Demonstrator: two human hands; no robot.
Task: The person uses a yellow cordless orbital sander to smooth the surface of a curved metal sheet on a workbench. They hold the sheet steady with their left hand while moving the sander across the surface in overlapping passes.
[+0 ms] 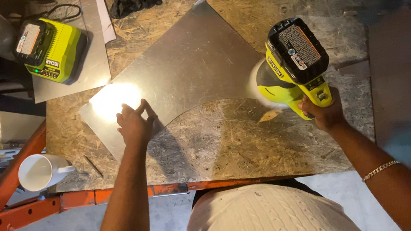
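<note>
Head view: my right hand [324, 111] is wrapped tight around the handle of the yellow-green cordless tool [292, 63], its nose down on the metal sheet [191, 64] at about three o'clock. My left hand [135, 125] presses flat, fingers spread, on the sheet's lower edge at nine o'clock — holding it to the chipboard bench [233, 144]. The sheet lies between my hands, mostly at twelve. Risk, as I judge it: one hand alone pins it, so the sheet could skid or spin — and that cut edge sits right under my fingers.

Dim shop, glare on metal sheet [180, 69], blurry edges.
</note>
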